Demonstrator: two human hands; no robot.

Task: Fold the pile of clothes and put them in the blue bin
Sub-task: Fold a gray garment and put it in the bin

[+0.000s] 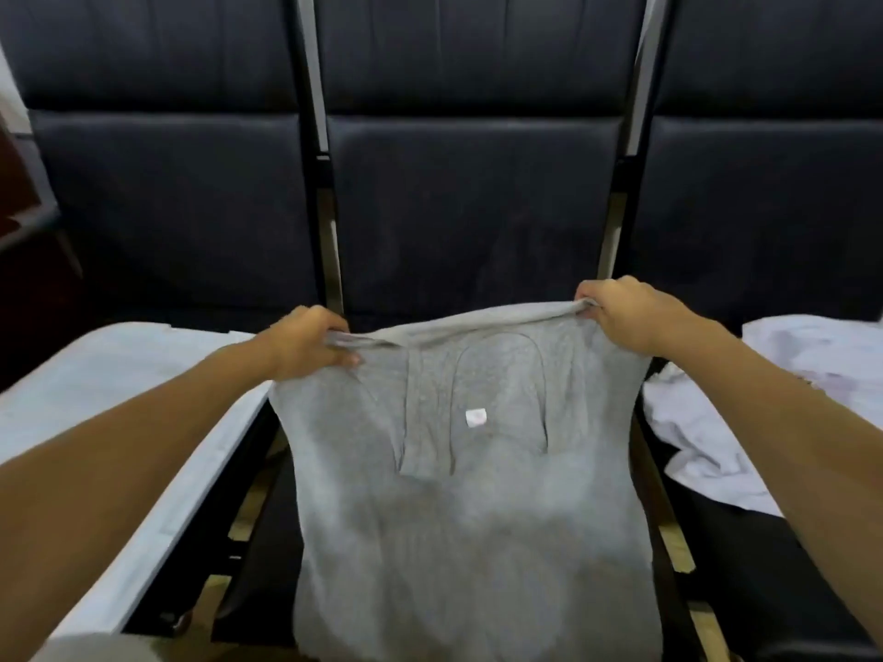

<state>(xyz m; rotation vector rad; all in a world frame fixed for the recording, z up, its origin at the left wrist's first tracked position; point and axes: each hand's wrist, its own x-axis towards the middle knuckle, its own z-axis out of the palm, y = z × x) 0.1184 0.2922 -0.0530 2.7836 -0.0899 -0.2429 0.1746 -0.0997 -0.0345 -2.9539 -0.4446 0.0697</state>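
I am holding a grey top (473,508) out in front of me, and its soft, faintly speckled knit is hanging down toward me in a long, smooth panel that is narrowing a little below my hands. My left hand (306,344) is gripping the folded upper edge at one corner, fingers curled over the cloth, and my right hand (621,312) is clenching the other corner the same way, so the edge is stretching in a shallow arc between them. Curved seams of the neckline and armholes are showing through the fabric, and a small white tag (476,417) is sitting near the middle; any writing on it is too small to read. To my left a pale, flat, smooth-edged surface (119,422) is running alongside my forearm. To my right a heap of crumpled white clothes (783,398) is lying on a dark seat. Beyond, black padded chairs (468,193) with a leathery sheen are standing in a row, divided by thin metal frames.
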